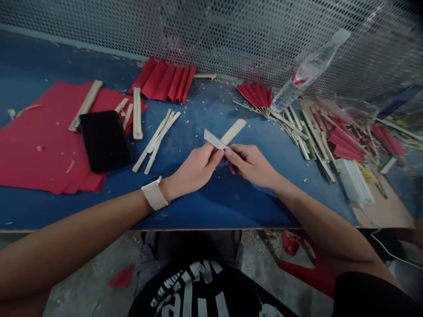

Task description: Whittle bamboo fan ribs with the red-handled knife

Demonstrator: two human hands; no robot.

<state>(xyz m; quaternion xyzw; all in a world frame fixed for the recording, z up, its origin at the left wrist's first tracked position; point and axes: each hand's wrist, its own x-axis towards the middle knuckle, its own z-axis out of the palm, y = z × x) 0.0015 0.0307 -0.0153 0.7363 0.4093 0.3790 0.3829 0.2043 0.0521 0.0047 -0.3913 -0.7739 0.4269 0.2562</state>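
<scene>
My left hand [194,169], with a white band at the wrist, is closed on a flat bamboo slat [234,130] that points up and to the right over the blue table [211,207]. My right hand [251,165] is closed on a knife whose pale blade [213,138] crosses the slat near my left thumb. Both hands meet at the middle of the table, fingertips almost touching.
Red paper sheets [36,141] and a black phone [105,140] lie at left, with loose bamboo sticks [157,141] nearby. A pleated red fan paper [165,81] is at the back. At right are a plastic bottle [307,72], fans and a pile of sticks [313,132]. Wire mesh stands behind.
</scene>
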